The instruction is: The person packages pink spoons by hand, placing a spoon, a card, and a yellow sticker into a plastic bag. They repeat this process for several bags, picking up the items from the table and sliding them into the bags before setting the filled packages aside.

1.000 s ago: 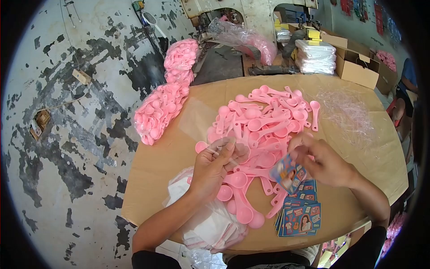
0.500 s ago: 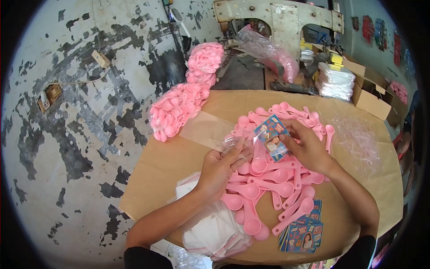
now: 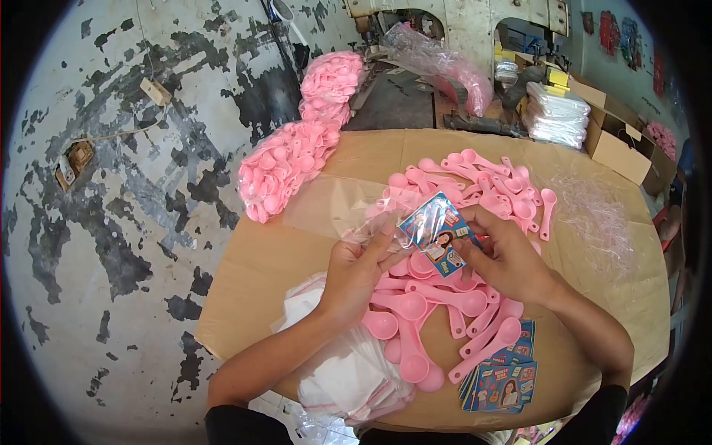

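Observation:
My left hand (image 3: 357,268) pinches the edge of a clear plastic bag (image 3: 334,211) that stretches away to the upper left. In my right hand (image 3: 512,256) is a blue printed card (image 3: 439,233), held between thumb and fingers, its left corner at the bag's opening. Beneath both hands lies a heap of pink plastic spoons (image 3: 411,305). A stack of the same blue cards (image 3: 504,386) rests near the table's front edge, right of the spoons. White plastic bags (image 3: 345,374) lie beside my left forearm.
Two filled bags of pink spoons (image 3: 285,167) stand at the table's back left. Thin plastic strands (image 3: 593,215) lie on the cardboard-covered table (image 3: 245,297) at right. Behind are a metal machine (image 3: 469,37), stacked clear packs (image 3: 556,115) and an open carton (image 3: 619,152).
The card has moved left and slightly tilted, its corner now reaching the bag's opening. The view has shifted a little, so the background sits higher.

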`<state>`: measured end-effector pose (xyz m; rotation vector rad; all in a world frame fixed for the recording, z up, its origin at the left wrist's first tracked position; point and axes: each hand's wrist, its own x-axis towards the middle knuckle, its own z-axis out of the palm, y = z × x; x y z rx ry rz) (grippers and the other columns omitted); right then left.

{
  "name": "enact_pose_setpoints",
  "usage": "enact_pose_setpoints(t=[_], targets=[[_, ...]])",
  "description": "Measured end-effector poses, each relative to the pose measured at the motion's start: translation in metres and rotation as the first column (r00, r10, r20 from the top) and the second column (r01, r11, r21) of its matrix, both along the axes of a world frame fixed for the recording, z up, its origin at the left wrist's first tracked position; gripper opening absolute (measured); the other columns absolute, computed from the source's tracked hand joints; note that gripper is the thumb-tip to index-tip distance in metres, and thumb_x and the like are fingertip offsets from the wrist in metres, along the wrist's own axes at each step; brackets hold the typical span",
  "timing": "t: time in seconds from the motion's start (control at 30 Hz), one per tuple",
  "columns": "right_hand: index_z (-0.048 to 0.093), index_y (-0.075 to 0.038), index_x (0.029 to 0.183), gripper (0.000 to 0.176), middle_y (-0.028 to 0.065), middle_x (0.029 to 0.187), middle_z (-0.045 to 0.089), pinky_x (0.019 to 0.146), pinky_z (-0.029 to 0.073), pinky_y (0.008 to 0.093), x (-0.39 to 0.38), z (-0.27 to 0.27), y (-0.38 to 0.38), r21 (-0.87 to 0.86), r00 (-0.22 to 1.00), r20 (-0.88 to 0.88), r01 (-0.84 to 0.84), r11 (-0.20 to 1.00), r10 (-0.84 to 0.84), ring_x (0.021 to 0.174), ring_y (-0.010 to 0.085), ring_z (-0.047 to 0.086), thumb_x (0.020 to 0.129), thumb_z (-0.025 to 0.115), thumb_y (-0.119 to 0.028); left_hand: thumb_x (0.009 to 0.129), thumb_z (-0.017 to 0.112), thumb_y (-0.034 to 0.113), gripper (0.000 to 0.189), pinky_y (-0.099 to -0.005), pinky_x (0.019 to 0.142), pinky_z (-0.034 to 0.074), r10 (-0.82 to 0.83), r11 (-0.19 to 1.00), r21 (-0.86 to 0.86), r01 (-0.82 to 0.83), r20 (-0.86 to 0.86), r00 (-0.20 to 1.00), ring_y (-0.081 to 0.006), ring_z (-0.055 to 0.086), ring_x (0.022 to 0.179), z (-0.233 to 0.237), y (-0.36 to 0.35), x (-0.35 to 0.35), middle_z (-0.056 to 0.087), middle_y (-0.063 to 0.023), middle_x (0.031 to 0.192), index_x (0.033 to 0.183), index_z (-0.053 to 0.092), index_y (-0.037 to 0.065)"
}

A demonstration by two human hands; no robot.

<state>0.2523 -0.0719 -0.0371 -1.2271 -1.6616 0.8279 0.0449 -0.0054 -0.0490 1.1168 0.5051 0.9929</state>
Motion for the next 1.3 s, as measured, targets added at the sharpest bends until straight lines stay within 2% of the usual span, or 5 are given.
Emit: enact_pose_setpoints(t=[0.53,0.77,0.87,1.17,1.3], targets=[[0.064,0.000,0.104,0.022,-0.0041,0.075,0.059,0.051,0.039,0.0188,-0.018,0.014,-0.010,-0.193,0.989,-0.146,0.009,0.981,-0.037,0.061,-0.0004,0.047,0.094,0.062,-0.019,0.100,0.051,0.024,0.032,-0.0190,0.072,0.046,-0.031,0.998,0.058,0.028,0.045,0.998,-0.0026,0.056,0.083,-0.001,-0.011,0.001,0.065,0.0001,0.098,0.117,0.061,-0.002],[0.065,-0.001,0.102,0.018,-0.0050,0.073,0.059,0.048,0.035,0.0187,-0.025,0.015,-0.008,-0.097,0.987,-0.153,0.026,0.995,-0.041,0.060,-0.0011,0.046,0.093,0.063,-0.017,0.100,0.048,0.024,0.031,-0.0267,0.082,0.051,-0.050,0.916,0.377,0.137,-0.232,0.971,-0.0083,0.059,0.097,0.007,-0.022,-0.004,0.062,-0.0032,0.111,0.123,0.054,0.003],[0.066,-0.001,0.098,0.015,-0.0049,0.073,0.059,0.048,0.035,0.0186,-0.023,0.005,-0.002,0.012,0.987,-0.149,0.063,0.998,-0.060,0.060,-0.0010,0.045,0.092,0.064,-0.014,0.101,0.046,0.021,0.033,-0.0324,0.092,0.049,-0.123,0.992,0.055,0.112,0.272,0.954,-0.0139,0.058,0.106,0.010,-0.009,-0.007,0.060,-0.0062,0.116,0.127,0.048,0.000],[0.058,-0.003,0.079,0.017,-0.0052,0.068,0.054,0.051,0.036,0.0200,-0.040,0.027,0.008,-0.037,0.967,-0.252,0.035,0.999,-0.044,0.060,0.0014,0.043,0.090,0.066,-0.013,0.098,0.052,0.014,0.035,-0.0277,0.093,0.046,-0.123,0.904,0.420,0.078,0.080,0.989,-0.0111,0.053,0.111,0.010,-0.015,-0.017,0.055,-0.0063,0.124,0.130,0.045,0.003],[0.056,-0.004,0.078,0.018,-0.0043,0.069,0.053,0.054,0.036,0.0184,-0.044,0.033,0.004,-0.092,0.981,-0.183,-0.075,0.993,0.057,0.064,0.0018,0.046,0.090,0.066,-0.013,0.089,0.063,0.009,0.047,-0.0284,0.092,0.046,-0.151,0.930,0.362,0.063,0.220,0.964,-0.0106,0.053,0.111,0.023,-0.024,-0.010,0.053,-0.0074,0.128,0.131,0.044,0.001]])
